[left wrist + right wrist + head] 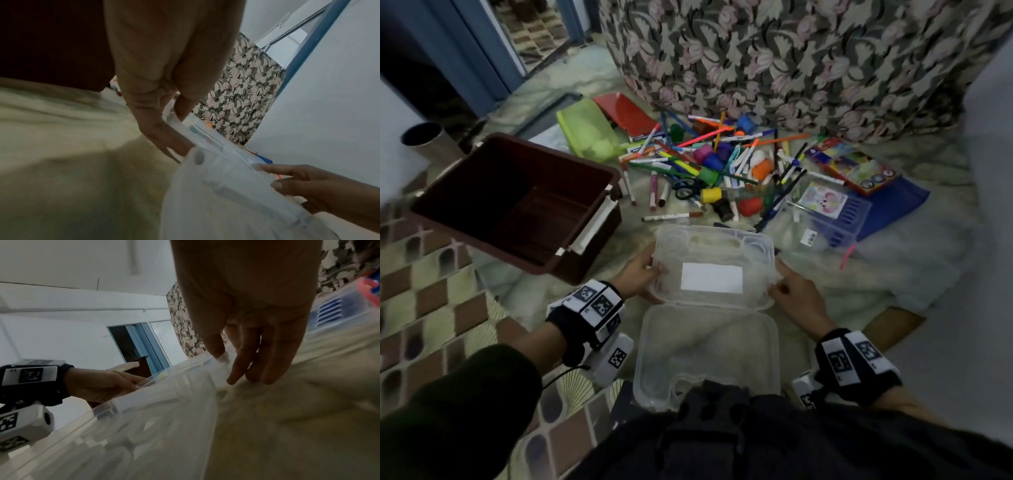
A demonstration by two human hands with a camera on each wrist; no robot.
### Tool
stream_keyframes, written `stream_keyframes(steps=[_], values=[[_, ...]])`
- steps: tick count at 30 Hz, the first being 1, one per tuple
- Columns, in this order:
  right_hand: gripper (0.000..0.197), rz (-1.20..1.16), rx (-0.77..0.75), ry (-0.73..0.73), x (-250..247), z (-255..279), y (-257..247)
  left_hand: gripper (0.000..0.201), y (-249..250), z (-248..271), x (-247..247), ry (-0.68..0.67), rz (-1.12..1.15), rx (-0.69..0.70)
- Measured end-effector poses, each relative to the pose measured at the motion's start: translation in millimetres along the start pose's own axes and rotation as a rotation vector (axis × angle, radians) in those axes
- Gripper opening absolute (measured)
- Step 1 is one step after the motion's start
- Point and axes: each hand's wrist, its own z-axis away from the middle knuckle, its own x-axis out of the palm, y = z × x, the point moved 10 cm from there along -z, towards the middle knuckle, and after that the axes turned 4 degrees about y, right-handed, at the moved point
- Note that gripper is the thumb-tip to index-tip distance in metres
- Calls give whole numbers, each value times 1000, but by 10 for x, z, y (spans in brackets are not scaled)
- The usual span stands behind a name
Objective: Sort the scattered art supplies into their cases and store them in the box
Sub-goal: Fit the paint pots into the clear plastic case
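A clear plastic case [712, 270] lies open in front of me, its far half bearing a white label and its near half [705, 353] flat on the bedding. My left hand [640, 274] pinches the far half's left edge, thumb on top [164, 113]. My right hand [791, 291] pinches its right edge [242, 353]. Beyond the case is a pile of markers, pens, scissors and small paint pots [705, 161]. The empty brown box [517, 202] stands at the left.
A green case [585, 130] and a red case [626, 113] lie behind the pile. At the right are a clear-and-blue case [835, 219] and a paint set [856, 164]. A metal cylinder [428, 140] stands far left. Flowered fabric [791, 61] hangs behind.
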Motion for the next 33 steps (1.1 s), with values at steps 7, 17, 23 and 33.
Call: stream_keyframes(steps=[7,17,23,33], values=[[47,132,97,35,54,27,-10,38,-125,-23,-81,58,-354,62],[41,48,-97,256,-132,-216,-172,60,13,-190,-51,69,-368,143],[24,17,-125,306,-306,-380,-245,57,196,-377,-34,106,-275,197],[27,90,-36,370,-459,-848,-212,56,426,-844,9,96,-518,234]])
